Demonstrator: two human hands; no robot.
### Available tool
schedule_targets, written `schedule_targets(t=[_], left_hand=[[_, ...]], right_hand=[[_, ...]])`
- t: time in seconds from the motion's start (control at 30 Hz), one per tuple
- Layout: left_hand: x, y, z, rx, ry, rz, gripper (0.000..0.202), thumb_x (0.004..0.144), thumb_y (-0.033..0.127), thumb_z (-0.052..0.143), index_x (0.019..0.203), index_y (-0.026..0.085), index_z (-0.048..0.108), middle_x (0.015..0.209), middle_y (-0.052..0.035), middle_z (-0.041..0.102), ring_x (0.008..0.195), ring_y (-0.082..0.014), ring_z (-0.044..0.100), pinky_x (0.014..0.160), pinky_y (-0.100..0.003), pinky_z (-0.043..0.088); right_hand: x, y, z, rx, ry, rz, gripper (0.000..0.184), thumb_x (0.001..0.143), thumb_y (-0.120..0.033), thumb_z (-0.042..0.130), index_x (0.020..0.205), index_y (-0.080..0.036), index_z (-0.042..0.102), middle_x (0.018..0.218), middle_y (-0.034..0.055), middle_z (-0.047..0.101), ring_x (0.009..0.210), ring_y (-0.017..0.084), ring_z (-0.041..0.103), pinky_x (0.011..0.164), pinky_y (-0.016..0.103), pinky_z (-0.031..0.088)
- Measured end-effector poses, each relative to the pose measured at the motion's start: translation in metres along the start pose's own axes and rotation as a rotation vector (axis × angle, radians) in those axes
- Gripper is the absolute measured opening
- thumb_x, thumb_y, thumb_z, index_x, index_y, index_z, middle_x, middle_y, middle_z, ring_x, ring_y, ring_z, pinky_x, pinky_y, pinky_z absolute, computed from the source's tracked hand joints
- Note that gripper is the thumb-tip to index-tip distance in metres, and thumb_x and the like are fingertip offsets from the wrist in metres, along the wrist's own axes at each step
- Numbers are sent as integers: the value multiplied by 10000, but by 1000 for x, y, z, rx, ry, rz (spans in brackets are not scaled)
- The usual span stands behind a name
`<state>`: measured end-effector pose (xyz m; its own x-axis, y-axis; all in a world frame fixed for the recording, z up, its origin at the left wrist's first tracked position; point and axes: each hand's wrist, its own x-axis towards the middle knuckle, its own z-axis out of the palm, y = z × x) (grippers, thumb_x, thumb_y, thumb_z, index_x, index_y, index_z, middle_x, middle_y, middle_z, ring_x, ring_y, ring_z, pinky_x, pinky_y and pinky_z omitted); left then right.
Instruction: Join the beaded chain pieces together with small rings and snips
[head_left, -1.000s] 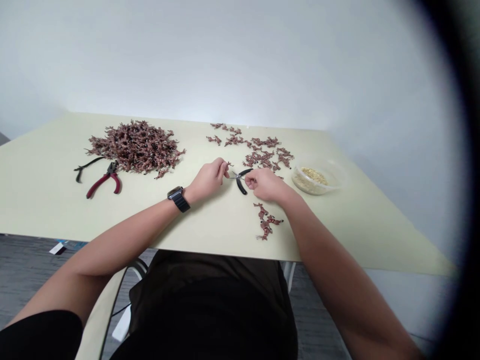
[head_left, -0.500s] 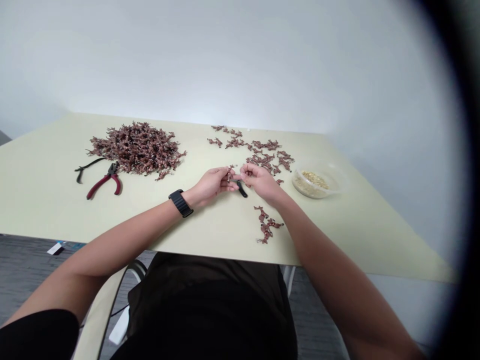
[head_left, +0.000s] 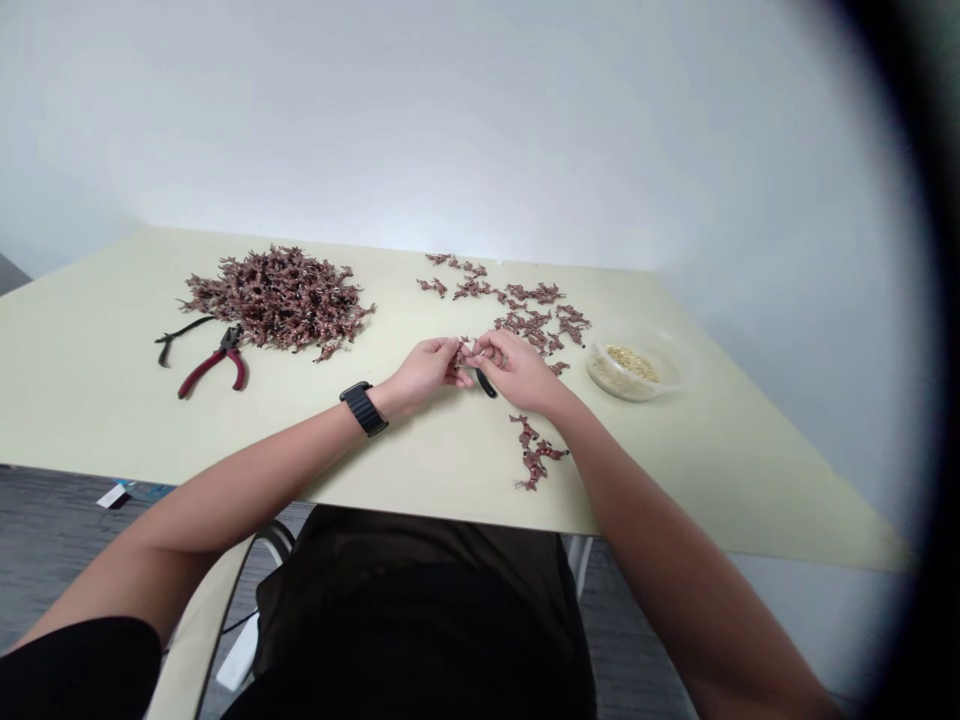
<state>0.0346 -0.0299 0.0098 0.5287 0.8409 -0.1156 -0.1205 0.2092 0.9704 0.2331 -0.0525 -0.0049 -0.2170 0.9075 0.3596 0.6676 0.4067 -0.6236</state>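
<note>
The brown figure (head_left: 462, 350) sits between the thumb and fingertips of the left hand (head_left: 424, 378), pinched nearly closed on it. It looks light, stiff and perhaps slick, its thin limbs likely fragile; the thicker body seems the best hold. The right hand (head_left: 525, 372) is curled against its right side; how far those fingers close, and on what, I cannot tell. Just below the fingertips shows a black handle (head_left: 486, 383); loose figures (head_left: 531, 328) lie beyond, a bowl (head_left: 626, 392) farther right, a pile (head_left: 277, 300) well left.
</note>
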Motion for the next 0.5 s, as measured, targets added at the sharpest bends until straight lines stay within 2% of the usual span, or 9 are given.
schedule_targets(t=[0.17,0.43,0.5], left_hand=[[0,-1,-1,3,20,-31,306,1104,318,433,954,111,601,982,-136,756,640,-113,674,677,-259,543],[4,-3,-7,20,26,-1,285,1100,349,451,967,132,580,950,-124,769,627,-113,670,641,-253,527],[5,-5,-10,57,22,27,304,1105,382,437,980,140,570,891,-102,759,605,-115,660,622,-253,521]], right_hand=[[-1,-5,-6,-46,27,-90,73,938,-262,632,897,-225,680,951,49,640,813,191,582,769,343,458],[0,-12,-9,7,30,-26,99,933,-304,649,872,-228,669,913,43,665,785,189,579,742,336,448],[1,-11,-9,14,42,-6,109,944,-313,631,880,-229,659,910,45,668,802,196,583,741,338,447]])
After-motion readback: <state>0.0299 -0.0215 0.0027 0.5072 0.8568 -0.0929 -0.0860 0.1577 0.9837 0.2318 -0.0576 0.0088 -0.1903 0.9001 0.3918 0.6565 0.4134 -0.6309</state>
